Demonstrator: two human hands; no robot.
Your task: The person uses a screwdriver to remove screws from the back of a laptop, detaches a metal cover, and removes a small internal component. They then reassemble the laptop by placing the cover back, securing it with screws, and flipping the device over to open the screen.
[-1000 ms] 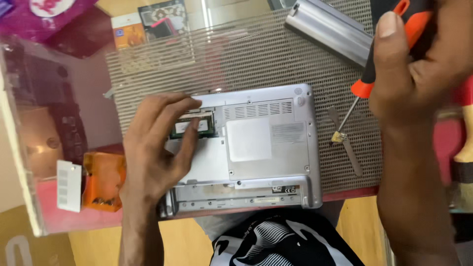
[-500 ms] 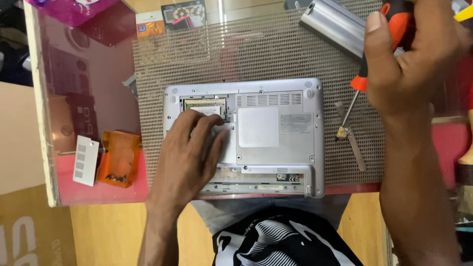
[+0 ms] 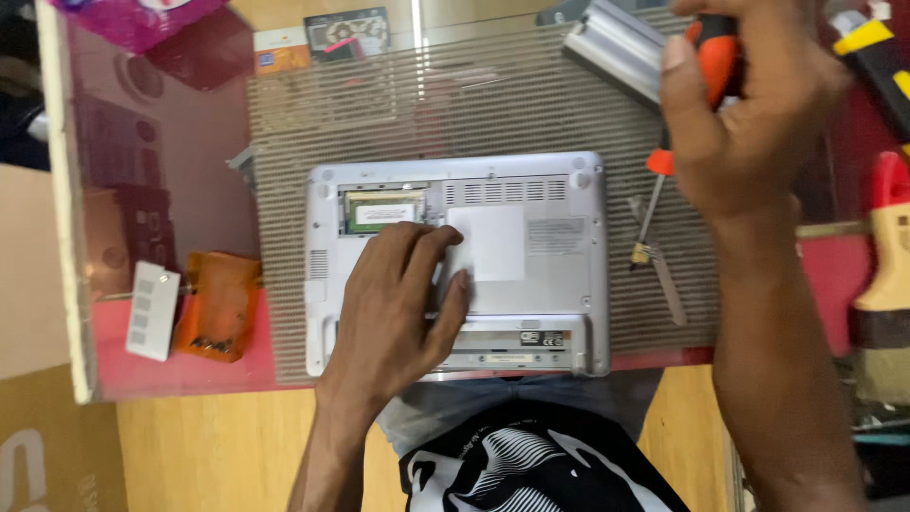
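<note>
At the far left a small white block (image 3: 152, 310) lies on the pink table (image 3: 190, 370), just beside an orange packet (image 3: 220, 305); both sit clear of the striped mat (image 3: 474, 104) that covers the middle of the table; on that mat, near its front edge, rests a silver laptop (image 3: 559, 284), turned upside down with its underside facing up; an opening near its back left corner shows a green memory card (image 3: 384, 212) seated in its slot; the left hand (image 3: 398, 303) lies flat across the left half of the laptop's underside, just in front of that opening, its fingers (image 3: 445, 275) stretched out and spread, pressing on the casing and gripping nothing; behind the laptop, at the far edge of the mat, a couple of small cards (image 3: 346, 33) lie near a magenta bag (image 3: 142, 19); further right a silver metal bar (image 3: 616, 47) lies slantwise at the back of the mat; the right hand (image 3: 749, 123) hovers above the mat to the right of the laptop, well apart from it, its fingers curled tight round the orange and black handle of a screwdriver (image 3: 654, 204); the shaft points down toward the mat, its tip just beside a flat metal tool (image 3: 668, 294); at the far right edge a yellow handle (image 3: 886, 265) lies on the table.
</note>
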